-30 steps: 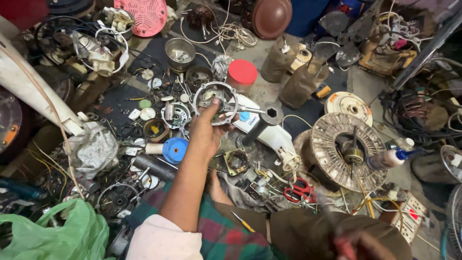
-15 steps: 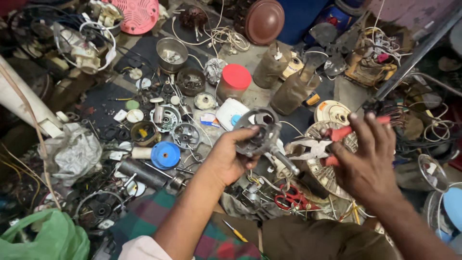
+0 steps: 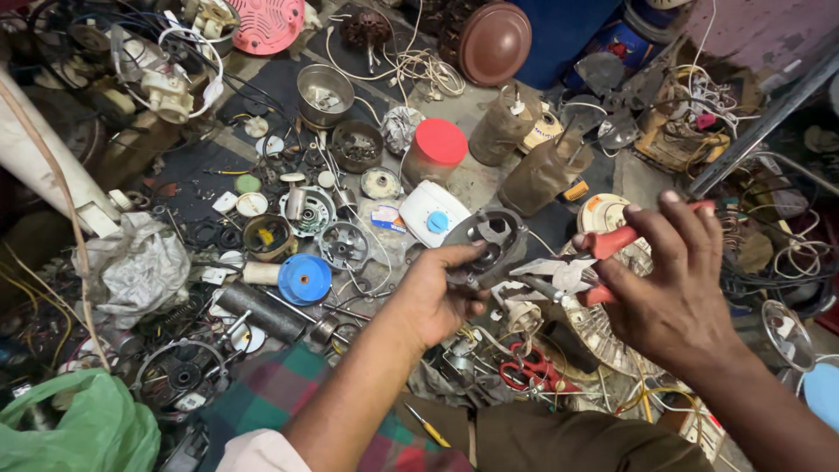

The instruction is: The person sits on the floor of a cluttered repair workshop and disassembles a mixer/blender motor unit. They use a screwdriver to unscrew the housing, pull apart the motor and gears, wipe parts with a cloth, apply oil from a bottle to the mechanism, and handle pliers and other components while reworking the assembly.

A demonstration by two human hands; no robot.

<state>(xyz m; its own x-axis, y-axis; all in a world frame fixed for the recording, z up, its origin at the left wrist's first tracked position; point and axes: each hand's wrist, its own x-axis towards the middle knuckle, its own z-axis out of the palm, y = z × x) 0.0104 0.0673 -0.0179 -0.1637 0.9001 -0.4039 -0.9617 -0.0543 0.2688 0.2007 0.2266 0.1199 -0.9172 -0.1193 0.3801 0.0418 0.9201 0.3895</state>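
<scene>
Okay, we see a grey metal motor housing (image 3: 491,243) held up above the cluttered floor, near the middle of the view, gripped from below and behind by the left hand (image 3: 434,293), fingers curled tight around its lower edge. Just to its right the right hand (image 3: 675,284) is clenched around the red handles of a pair of pliers (image 3: 572,267), whose metal nose points left toward the housing, close to it; we cannot tell if it touches. Under the right hand sits a round ribbed fan part (image 3: 607,328). Below the housing lie red-handled cutters (image 3: 527,367). Just beyond the housing on the floor we note a white round box with a blue knob (image 3: 431,214) and a jar with a red lid (image 3: 435,150). Left of the left hand lie a blue disc (image 3: 303,279) and a dark tube (image 3: 260,311). Far lower left we see a green plastic bag (image 3: 79,428).
</scene>
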